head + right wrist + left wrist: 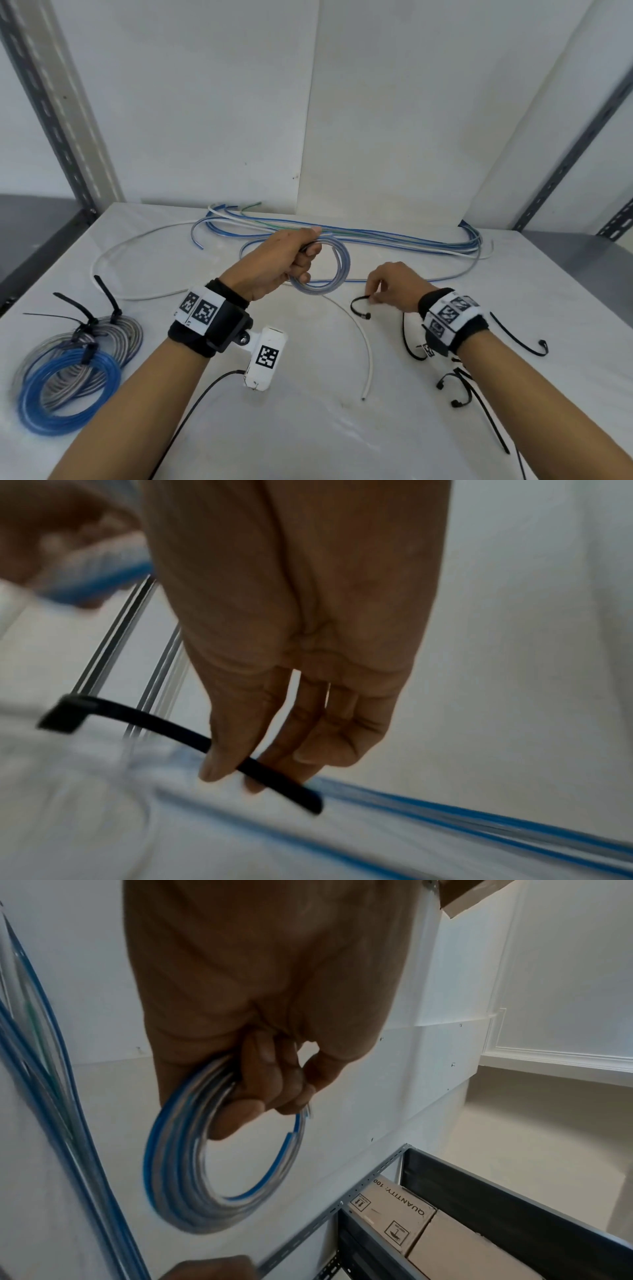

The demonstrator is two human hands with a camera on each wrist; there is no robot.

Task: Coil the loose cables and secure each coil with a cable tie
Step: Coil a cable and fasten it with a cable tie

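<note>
While the right hand (pixel 394 284) pinches a thin, curved black cable tie (pixel 359 305) between thumb and fingertips just above the smooth white table (pixel 308 428), the left hand (pixel 281 260), beyond the tie, curls tight round a round coil (pixel 329 270) of glossy clear, blue-striped cable. Left of the tie lie tied blue and grey coils (pixel 72 373). Farthest from it, loose cables (pixel 359 236) stretch along the wall. A cardboard box (pixel 394 1213) reads "QUANTITY: 100".
</note>
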